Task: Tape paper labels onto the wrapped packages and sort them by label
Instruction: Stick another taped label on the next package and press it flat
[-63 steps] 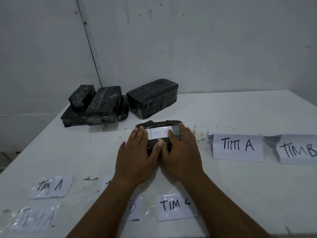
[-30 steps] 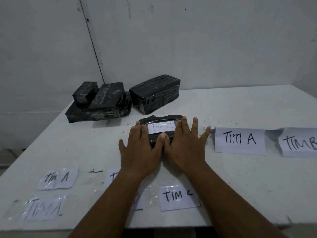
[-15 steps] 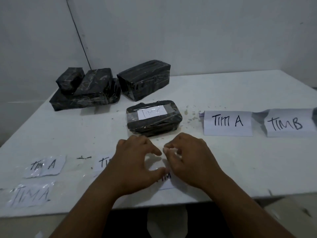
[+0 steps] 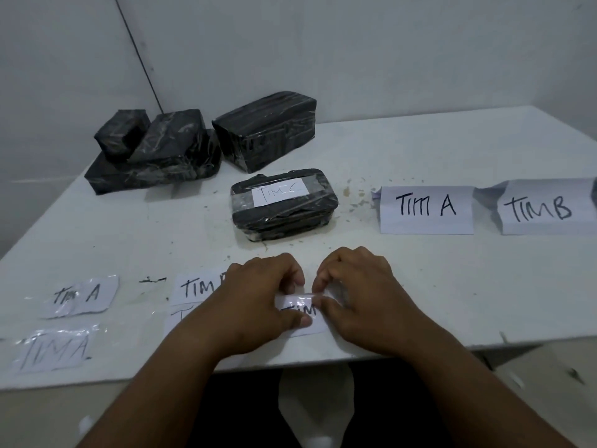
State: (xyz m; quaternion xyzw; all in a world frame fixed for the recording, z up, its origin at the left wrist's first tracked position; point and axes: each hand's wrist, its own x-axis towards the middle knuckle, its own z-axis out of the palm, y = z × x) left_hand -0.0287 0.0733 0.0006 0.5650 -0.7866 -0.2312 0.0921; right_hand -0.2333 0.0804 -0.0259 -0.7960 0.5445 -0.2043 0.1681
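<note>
My left grip [image 4: 258, 299] and right grip [image 4: 352, 295] both pinch a taped paper label [image 4: 298, 313] at the counter's [image 4: 420, 286] near edge — the labelled package [image 4: 282, 203] sits just beyond.

My white table [image 4: 420, 286] carries a labelled black package [image 4: 284, 205] at its middle, four unlabelled black packages [image 4: 155, 150] at the back left, two standing signs [image 4: 426, 210] on the right, and loose labels [image 4: 82, 295], apparently tape-covered, along the front.
</note>
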